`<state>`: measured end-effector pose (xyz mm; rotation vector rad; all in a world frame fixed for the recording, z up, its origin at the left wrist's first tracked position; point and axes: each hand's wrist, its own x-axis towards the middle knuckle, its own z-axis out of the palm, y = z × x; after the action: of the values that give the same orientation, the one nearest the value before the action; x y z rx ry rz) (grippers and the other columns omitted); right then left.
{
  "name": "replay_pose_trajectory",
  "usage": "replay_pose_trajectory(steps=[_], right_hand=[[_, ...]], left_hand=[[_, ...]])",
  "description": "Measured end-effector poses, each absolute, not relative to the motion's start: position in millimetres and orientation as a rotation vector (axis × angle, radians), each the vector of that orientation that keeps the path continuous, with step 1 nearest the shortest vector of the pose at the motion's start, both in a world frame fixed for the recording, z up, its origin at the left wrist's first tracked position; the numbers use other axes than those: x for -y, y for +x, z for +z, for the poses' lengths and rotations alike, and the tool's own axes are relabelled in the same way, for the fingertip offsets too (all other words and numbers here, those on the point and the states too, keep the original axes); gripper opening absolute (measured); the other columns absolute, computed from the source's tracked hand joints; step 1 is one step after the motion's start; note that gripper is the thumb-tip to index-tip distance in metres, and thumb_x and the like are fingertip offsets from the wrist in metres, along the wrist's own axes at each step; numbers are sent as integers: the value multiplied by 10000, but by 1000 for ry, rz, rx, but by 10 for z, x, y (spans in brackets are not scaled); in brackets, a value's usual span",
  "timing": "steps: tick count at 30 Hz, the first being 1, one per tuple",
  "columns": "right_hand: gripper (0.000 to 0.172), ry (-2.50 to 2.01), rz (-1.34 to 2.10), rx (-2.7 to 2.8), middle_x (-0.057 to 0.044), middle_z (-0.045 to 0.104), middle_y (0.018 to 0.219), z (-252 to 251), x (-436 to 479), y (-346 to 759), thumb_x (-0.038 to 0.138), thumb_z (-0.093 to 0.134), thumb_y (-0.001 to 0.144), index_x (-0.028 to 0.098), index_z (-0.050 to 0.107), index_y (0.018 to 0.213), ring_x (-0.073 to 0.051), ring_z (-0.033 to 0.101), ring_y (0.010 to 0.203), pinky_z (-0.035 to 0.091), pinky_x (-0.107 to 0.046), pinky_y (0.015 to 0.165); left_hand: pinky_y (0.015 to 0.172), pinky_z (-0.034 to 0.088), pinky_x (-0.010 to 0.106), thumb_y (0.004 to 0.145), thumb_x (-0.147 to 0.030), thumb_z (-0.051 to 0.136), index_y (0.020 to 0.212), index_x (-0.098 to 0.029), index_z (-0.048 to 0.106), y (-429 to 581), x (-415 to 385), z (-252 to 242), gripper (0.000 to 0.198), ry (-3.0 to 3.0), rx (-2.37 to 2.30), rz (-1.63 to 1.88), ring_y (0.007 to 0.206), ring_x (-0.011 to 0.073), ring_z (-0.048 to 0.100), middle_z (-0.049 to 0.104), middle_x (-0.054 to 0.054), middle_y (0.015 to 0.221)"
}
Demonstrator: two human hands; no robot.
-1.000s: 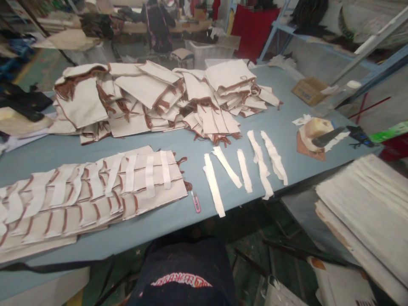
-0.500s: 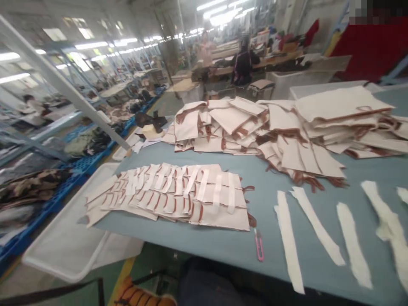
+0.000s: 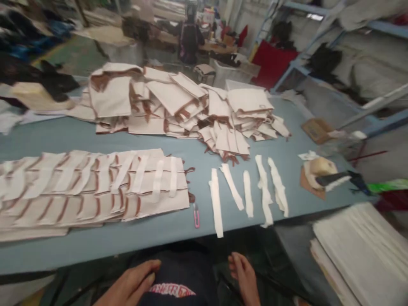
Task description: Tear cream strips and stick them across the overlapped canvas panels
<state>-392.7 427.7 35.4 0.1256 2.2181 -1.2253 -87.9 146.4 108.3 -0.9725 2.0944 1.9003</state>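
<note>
My left hand [image 3: 130, 285] and my right hand [image 3: 245, 278] hang low at the picture's bottom edge, below the blue-grey table [image 3: 95, 240], near my dark trousers. Both hold nothing and their fingers are loosely apart. On the table in front lies a fanned row of cream fabric pieces with brown trim [image 3: 92, 187], each topped with a white strip. Right of the row lie pink thread snips [image 3: 196, 215] and several loose white strips [image 3: 247, 191]. A big heap of cream pieces [image 3: 178, 106] fills the far side.
A cream tape roll with a dark tool on it [image 3: 320, 172] and a small cardboard box [image 3: 315, 129] sit at the table's right end. Stacked white sheets [image 3: 360, 250] lie lower right. A person in dark clothes [image 3: 190, 36] sits far behind. Blue racks stand at right.
The view has swung back to the right and down from the workshop aisle. Both my hands have come into view at the bottom; none showed before.
</note>
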Motion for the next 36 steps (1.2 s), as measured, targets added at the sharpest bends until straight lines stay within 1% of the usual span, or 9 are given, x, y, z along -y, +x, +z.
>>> replay_pose_trajectory(steps=[4, 7, 10, 13, 18, 23, 27, 32, 36], right_hand=[[644, -21, -1229, -2370, -137, 757, 970, 550, -3920, -4033, 745, 576, 746, 168, 696, 1005, -259, 701, 787, 551, -354, 657], [590, -55, -1225, -2419, -120, 751, 999, 581, -3735, -4056, 682, 571, 795, 170, 689, 1064, -256, 704, 864, 550, -358, 761], [514, -85, -1173, -2485, -107, 747, 1048, 572, -3681, -4102, 622, 587, 829, 191, 691, 1090, -265, 697, 965, 515, -382, 908], [451, -87, -1109, -2518, -97, 750, 1029, 566, -3680, -4204, 580, 598, 848, 203, 694, 1077, -273, 694, 956, 487, -402, 940], [422, -88, -1110, -2386, -76, 741, 931, 481, -3701, -4398, 604, 607, 846, 211, 706, 965, -255, 685, 888, 501, -358, 831], [657, -11, -1182, -2023, -107, 736, 971, 364, -3712, -4495, 777, 513, 840, 170, 676, 1030, -172, 654, 728, 467, -249, 586], [774, 8, -1175, -1810, -122, 731, 970, 352, -3675, -4569, 856, 477, 810, 136, 670, 1015, -127, 636, 696, 455, -203, 551], [603, -40, -1130, -1668, -85, 706, 830, 404, -3534, -4627, 717, 634, 784, 120, 639, 866, -93, 564, 611, 408, -182, 502], [505, -52, -1125, -1629, -45, 658, 764, 545, -3379, -4631, 624, 630, 786, 123, 619, 851, -77, 517, 572, 369, -175, 476]], left_hand=[[1261, 327, 476, 838, -690, 596, 1322, -401, 709, -1465, -1199, 1112, 575, -867, -2108, 1835, 1348, 355, 579, 679, -3, 1401], [1213, 407, 439, 901, -637, 538, 1349, -323, 694, -1938, -1199, 1226, 570, -619, -2117, 1798, 1282, 323, 626, 710, 33, 1349], [1168, 439, 419, 929, -585, 497, 1319, -230, 703, -2304, -1278, 1257, 566, -474, -2114, 1768, 1250, 318, 641, 722, 83, 1314], [1136, 450, 438, 905, -575, 533, 1247, -207, 728, -2543, -1386, 1145, 539, -512, -2057, 1830, 1217, 334, 655, 742, 104, 1258], [1092, 465, 482, 861, -589, 575, 1174, -185, 718, -2908, -1675, 841, 530, -705, -1962, 1950, 1139, 345, 676, 764, 124, 1157], [984, 536, 446, 848, -645, 514, 1265, -152, 605, -3292, -2011, 636, 651, -984, -1891, 2014, 1014, 304, 711, 743, 148, 1158], [936, 549, 450, 817, -683, 509, 1223, -133, 578, -3441, -2170, 552, 687, -1207, -1828, 2061, 1011, 304, 701, 743, 160, 1084], [887, 542, 408, 792, -698, 554, 1181, -133, 591, -3478, -2242, 550, 687, -1388, -1711, 2133, 968, 268, 698, 739, 149, 1063], [845, 531, 401, 762, -714, 634, 1115, -148, 631, -3513, -2233, 587, 668, -1451, -1633, 2222, 895, 262, 701, 753, 112, 965]])
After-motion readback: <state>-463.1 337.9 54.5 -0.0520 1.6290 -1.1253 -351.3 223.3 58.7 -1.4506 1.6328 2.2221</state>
